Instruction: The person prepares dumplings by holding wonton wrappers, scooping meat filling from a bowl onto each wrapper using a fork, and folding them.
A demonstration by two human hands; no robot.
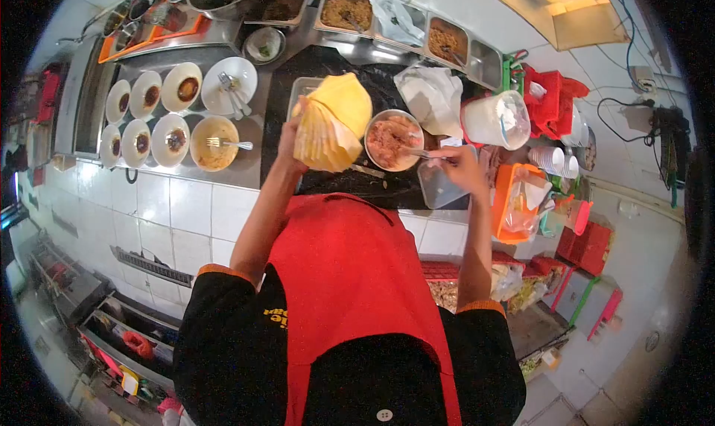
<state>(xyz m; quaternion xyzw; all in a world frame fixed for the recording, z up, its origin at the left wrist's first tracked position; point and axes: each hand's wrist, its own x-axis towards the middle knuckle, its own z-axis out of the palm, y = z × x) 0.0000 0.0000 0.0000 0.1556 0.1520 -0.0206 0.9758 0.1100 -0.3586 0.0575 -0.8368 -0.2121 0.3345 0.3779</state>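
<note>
L hand (290, 137) clamping fanned stack of yellow sheets (337, 117) just to its R; R hand (463, 168) pinching utensil (424, 154), pink mince (389, 140) in bowl (370, 156) btwn the 2 hands, near R.

Cannot see most fingers of the left hand (289, 138) behind the yellow wrappers (339, 109), just left of the meat bowl (399, 167), nor much of the tray (297, 92) beyond. Cannot tell spoon from fork in the metal utensil (421, 153), head sunk in the mince (389, 141) of the meat bowl. Lost past the top edge, part of the steel basin (225, 12), beyond the meat bowl to the left. Too small to identify, the dark liquid (188, 89) well left of the meat bowl.
</note>
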